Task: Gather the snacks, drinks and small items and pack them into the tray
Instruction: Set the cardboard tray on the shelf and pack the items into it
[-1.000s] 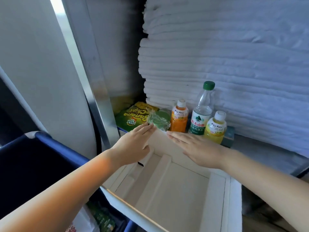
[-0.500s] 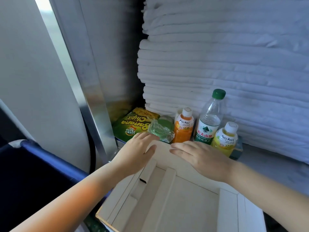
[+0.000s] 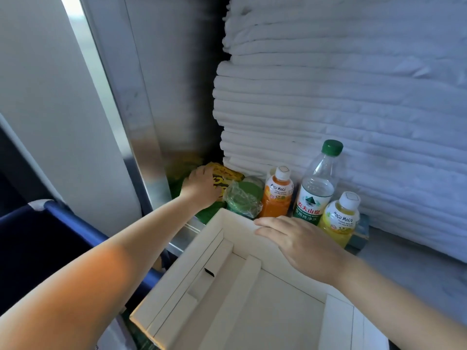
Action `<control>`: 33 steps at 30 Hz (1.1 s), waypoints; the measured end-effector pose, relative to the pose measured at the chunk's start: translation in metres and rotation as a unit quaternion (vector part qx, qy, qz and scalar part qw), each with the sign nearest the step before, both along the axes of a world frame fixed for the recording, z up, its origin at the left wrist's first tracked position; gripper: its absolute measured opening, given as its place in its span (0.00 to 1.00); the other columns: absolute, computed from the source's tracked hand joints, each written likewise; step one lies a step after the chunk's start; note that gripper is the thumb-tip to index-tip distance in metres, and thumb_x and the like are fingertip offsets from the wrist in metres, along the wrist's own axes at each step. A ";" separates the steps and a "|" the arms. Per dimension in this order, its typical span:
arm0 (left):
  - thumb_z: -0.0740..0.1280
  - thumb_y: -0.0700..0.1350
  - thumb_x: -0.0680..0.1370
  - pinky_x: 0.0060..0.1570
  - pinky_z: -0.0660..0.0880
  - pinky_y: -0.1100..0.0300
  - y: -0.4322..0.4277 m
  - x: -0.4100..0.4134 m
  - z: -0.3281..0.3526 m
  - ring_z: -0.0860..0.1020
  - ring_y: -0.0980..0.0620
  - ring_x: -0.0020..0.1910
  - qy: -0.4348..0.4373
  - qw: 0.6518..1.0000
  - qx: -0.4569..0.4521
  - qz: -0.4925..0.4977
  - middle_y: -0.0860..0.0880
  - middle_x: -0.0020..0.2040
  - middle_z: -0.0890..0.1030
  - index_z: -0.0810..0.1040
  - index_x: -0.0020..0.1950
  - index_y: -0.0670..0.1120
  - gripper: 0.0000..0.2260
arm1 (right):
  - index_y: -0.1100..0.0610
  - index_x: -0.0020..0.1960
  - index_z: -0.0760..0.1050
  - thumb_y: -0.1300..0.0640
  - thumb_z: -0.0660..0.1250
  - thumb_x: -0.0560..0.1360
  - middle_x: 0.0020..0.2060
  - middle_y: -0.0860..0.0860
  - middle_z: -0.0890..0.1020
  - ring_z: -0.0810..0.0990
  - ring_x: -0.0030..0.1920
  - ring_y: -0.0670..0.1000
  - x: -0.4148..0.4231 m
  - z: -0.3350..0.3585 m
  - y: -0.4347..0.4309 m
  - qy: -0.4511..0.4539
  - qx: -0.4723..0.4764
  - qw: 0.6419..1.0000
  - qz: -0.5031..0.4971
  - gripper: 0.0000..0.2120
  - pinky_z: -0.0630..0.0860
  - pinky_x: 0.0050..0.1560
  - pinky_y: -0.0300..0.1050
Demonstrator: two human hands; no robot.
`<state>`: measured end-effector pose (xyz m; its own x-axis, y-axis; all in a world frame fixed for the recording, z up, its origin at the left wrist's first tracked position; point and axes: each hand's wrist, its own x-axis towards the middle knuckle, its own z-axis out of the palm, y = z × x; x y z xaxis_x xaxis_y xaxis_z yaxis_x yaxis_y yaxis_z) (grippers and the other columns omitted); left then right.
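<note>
Behind everything, filling the right side of our view, we see a tall stack of folded white linens (image 3: 341, 97) standing on a grey shelf (image 3: 404, 261). To its left runs a shiny metal upright (image 3: 141, 137), and beyond that a pale wall panel. A dark blue bin (image 3: 38, 243) with a blue rim sits at the lower left.

Below our hands we see the tray (image 3: 202, 286), a cream cardboard box with folded inner flaps; its inside holds none of the items. Our right hand (image 3: 300, 242) lies palm down on the tray's far rim, fingers stretched out flat and gripping nothing.

Our left hand (image 3: 202, 185) reaches past the tray's far left corner and rests on the banana chips bag (image 3: 227, 174), a yellow and green packet lying flat in the corner by the metal upright. The fingers curl over the bag, but we cannot tell whether they have closed on it.

Just beyond the tray's far rim stands a row of items. From left: a green snack (image 3: 242, 198) in clear wrap, touching the bag; an orange drink bottle (image 3: 276, 193); a taller water bottle (image 3: 317, 185) with a green cap; and a yellow drink bottle (image 3: 340, 221), nearest our right hand. Behind the yellow bottle we see the edge of a small teal box (image 3: 362, 232).
</note>
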<state>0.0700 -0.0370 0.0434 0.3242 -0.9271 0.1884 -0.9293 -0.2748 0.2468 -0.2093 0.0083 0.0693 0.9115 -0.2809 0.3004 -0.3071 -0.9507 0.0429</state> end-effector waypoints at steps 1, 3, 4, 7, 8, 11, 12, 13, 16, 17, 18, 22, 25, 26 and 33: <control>0.62 0.56 0.78 0.65 0.65 0.47 -0.007 0.003 -0.004 0.62 0.41 0.71 -0.027 0.999 0.025 0.013 0.43 0.73 0.62 0.56 0.75 0.47 0.30 | 0.56 0.63 0.75 0.71 0.69 0.66 0.63 0.50 0.76 0.79 0.55 0.50 0.000 0.000 0.000 -0.001 0.002 1.000 0.001 0.28 0.78 0.52 0.46; 0.58 0.64 0.77 0.69 0.58 0.44 -0.018 0.007 -0.011 0.55 0.38 0.74 -0.066 0.995 0.065 0.024 0.42 0.76 0.55 0.51 0.76 0.48 0.35 | 0.56 0.62 0.76 0.71 0.70 0.65 0.62 0.50 0.77 0.79 0.54 0.50 0.000 -0.001 0.000 -0.005 0.003 1.000 0.004 0.27 0.78 0.51 0.46; 0.57 0.66 0.76 0.69 0.56 0.43 -0.022 0.008 -0.014 0.52 0.37 0.74 -0.071 0.994 0.083 0.026 0.42 0.77 0.53 0.49 0.77 0.49 0.37 | 0.55 0.62 0.76 0.71 0.70 0.64 0.61 0.49 0.77 0.79 0.53 0.50 0.000 0.000 0.000 -0.006 0.003 1.000 0.005 0.27 0.79 0.50 0.46; 0.54 0.68 0.75 0.70 0.55 0.42 -0.032 0.006 -0.023 0.50 0.37 0.75 -0.065 0.987 0.145 0.036 0.42 0.77 0.48 0.45 0.77 0.49 0.38 | 0.56 0.61 0.77 0.71 0.71 0.64 0.60 0.50 0.78 0.79 0.52 0.50 0.001 0.000 0.000 -0.011 0.008 1.000 0.007 0.27 0.78 0.49 0.45; 0.53 0.68 0.76 0.70 0.55 0.41 -0.034 0.005 -0.026 0.49 0.37 0.75 -0.066 0.984 0.161 0.041 0.43 0.78 0.47 0.45 0.77 0.49 0.38 | 0.56 0.61 0.77 0.72 0.70 0.64 0.60 0.50 0.78 0.79 0.52 0.50 0.001 0.000 -0.001 -0.014 0.010 1.000 0.008 0.26 0.78 0.50 0.45; 0.54 0.68 0.75 0.71 0.52 0.41 -0.038 0.007 -0.028 0.48 0.39 0.75 -0.063 0.981 0.171 0.061 0.42 0.78 0.46 0.43 0.77 0.49 0.39 | 0.57 0.61 0.77 0.72 0.69 0.66 0.60 0.51 0.78 0.79 0.53 0.51 0.001 -0.001 -0.002 -0.020 0.009 1.000 0.004 0.24 0.78 0.50 0.46; 0.54 0.69 0.75 0.71 0.51 0.41 -0.039 0.008 -0.027 0.48 0.40 0.75 -0.058 0.981 0.174 0.066 0.42 0.78 0.46 0.43 0.77 0.48 0.40 | 0.57 0.61 0.77 0.72 0.69 0.66 0.60 0.51 0.78 0.79 0.53 0.51 0.001 -0.001 -0.002 -0.020 0.011 1.000 0.003 0.24 0.79 0.50 0.47; 0.55 0.69 0.74 0.71 0.51 0.42 -0.040 0.009 -0.026 0.47 0.40 0.76 -0.051 0.980 0.178 0.070 0.41 0.77 0.45 0.42 0.77 0.48 0.41 | 0.57 0.61 0.77 0.71 0.69 0.66 0.61 0.51 0.78 0.79 0.53 0.51 0.001 0.000 -0.003 -0.020 0.015 1.000 0.004 0.24 0.79 0.50 0.47; 0.58 0.69 0.73 0.71 0.51 0.43 -0.044 0.011 -0.023 0.48 0.40 0.75 -0.026 0.981 0.180 0.071 0.40 0.77 0.49 0.41 0.77 0.49 0.43 | 0.56 0.61 0.77 0.71 0.69 0.66 0.60 0.50 0.78 0.79 0.53 0.51 0.001 0.000 -0.002 -0.023 0.019 1.000 0.006 0.24 0.79 0.50 0.46; 0.59 0.69 0.73 0.71 0.51 0.43 -0.045 0.011 -0.023 0.49 0.39 0.75 -0.020 0.981 0.178 0.070 0.39 0.76 0.50 0.41 0.77 0.49 0.44 | 0.56 0.60 0.77 0.71 0.69 0.66 0.60 0.50 0.78 0.79 0.53 0.50 0.001 0.000 -0.003 -0.024 0.019 1.000 0.006 0.25 0.78 0.50 0.46; 0.59 0.69 0.72 0.70 0.52 0.43 -0.045 0.011 -0.024 0.50 0.39 0.75 -0.019 0.982 0.174 0.068 0.38 0.76 0.51 0.41 0.77 0.50 0.44 | 0.56 0.60 0.77 0.71 0.69 0.66 0.60 0.50 0.77 0.79 0.52 0.50 0.001 0.000 -0.003 -0.023 0.019 1.000 0.006 0.25 0.78 0.50 0.46; 0.60 0.69 0.72 0.69 0.55 0.43 -0.043 0.010 -0.031 0.56 0.36 0.72 -0.021 0.989 0.132 0.067 0.36 0.73 0.56 0.42 0.77 0.52 0.42 | 0.55 0.61 0.76 0.71 0.69 0.65 0.61 0.49 0.77 0.78 0.52 0.50 0.001 -0.001 -0.003 -0.017 0.029 0.999 0.004 0.26 0.78 0.49 0.46; 0.61 0.68 0.72 0.66 0.58 0.45 -0.042 0.009 -0.031 0.60 0.36 0.68 -0.019 0.991 0.114 0.068 0.35 0.69 0.59 0.45 0.77 0.53 0.42 | 0.55 0.61 0.76 0.72 0.69 0.66 0.61 0.49 0.76 0.78 0.53 0.50 0.001 -0.001 -0.003 -0.015 0.034 0.999 0.001 0.26 0.78 0.49 0.47; 0.62 0.68 0.72 0.66 0.60 0.45 -0.042 0.009 -0.031 0.61 0.36 0.67 -0.016 0.992 0.106 0.069 0.35 0.69 0.60 0.45 0.77 0.53 0.42 | 0.55 0.61 0.76 0.72 0.69 0.66 0.61 0.49 0.76 0.78 0.53 0.50 0.001 -0.001 -0.003 -0.015 0.034 0.999 0.001 0.26 0.78 0.49 0.47; 0.66 0.66 0.70 0.63 0.63 0.46 -0.039 0.004 -0.025 0.63 0.37 0.64 -0.002 0.998 0.016 0.060 0.37 0.65 0.61 0.43 0.77 0.53 0.46 | 0.55 0.60 0.77 0.71 0.70 0.65 0.60 0.49 0.77 0.79 0.52 0.50 0.001 0.001 -0.002 -0.019 0.031 0.999 0.002 0.25 0.79 0.49 0.46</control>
